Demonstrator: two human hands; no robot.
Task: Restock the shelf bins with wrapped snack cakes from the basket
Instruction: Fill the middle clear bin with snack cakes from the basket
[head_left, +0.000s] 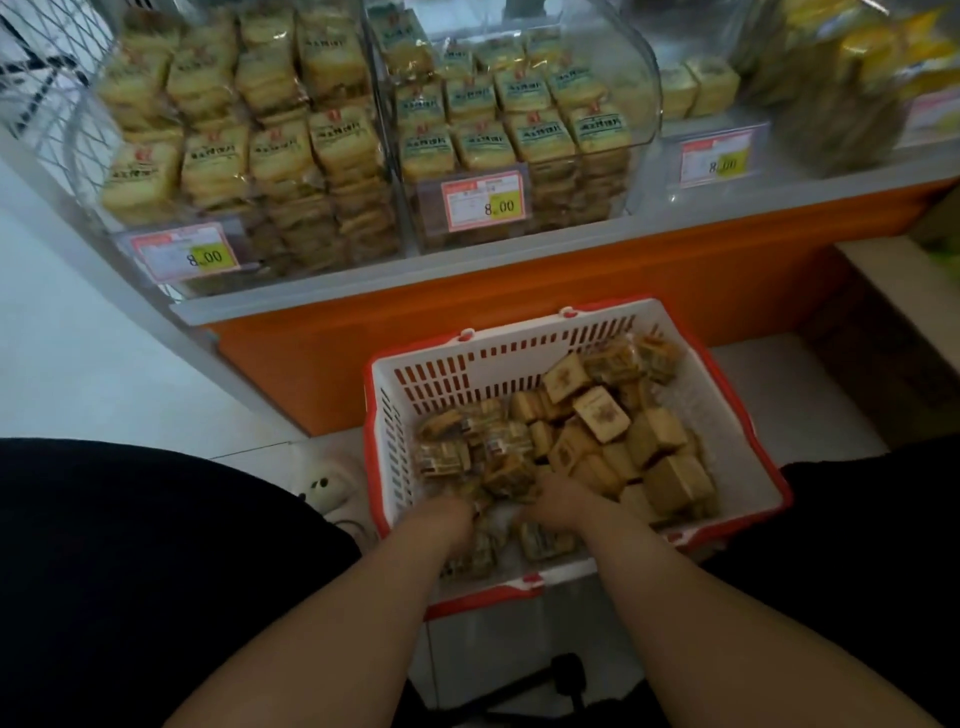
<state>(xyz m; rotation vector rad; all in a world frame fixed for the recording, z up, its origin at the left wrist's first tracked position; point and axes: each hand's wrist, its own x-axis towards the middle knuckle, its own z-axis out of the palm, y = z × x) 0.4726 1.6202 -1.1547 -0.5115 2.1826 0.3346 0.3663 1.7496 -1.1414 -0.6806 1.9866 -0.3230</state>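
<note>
Wrapped snack cakes (597, 415): small tan-brown square blocks in clear film, heaped loose in white basket (748, 483) with red rim. Left hand (451, 512) and right hand (558, 496) both sunk into near side of heap, fingers buried, grip state: cannot tell. Rest of pile beyond and right of hands. Blocks tilted every way, no common long axis. Further out past basket: orange shelf base (571, 280), clear bins (644, 88) stacked with yellow packs, price tags (485, 200) reading 8.00.
</note>
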